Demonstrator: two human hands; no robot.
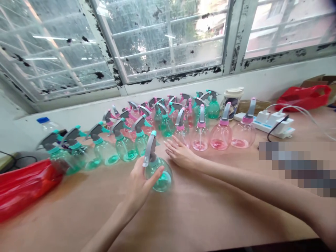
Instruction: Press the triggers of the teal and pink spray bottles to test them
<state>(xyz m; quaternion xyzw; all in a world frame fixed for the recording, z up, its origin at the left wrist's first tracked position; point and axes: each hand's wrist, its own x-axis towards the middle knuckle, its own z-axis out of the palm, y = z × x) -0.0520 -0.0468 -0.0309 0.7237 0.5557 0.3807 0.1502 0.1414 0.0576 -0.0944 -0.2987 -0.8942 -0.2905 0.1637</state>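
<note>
My left hand is wrapped around a green spray bottle with a grey and teal trigger head, near the middle of the table. To its right, my right hand lies flat with the fingers stretched out, close to the base of a pink spray bottle; whether it touches that bottle I cannot tell. A row of green spray bottles stands to the left of my hands. Several pink spray bottles stand in a row on the right, their nozzles turned differently from the green ones.
More pink and green bottles stand behind, below the barred window. A paper cup, a white power strip with cables and a red bag are at the right. Another red bag lies at the left on the brown table.
</note>
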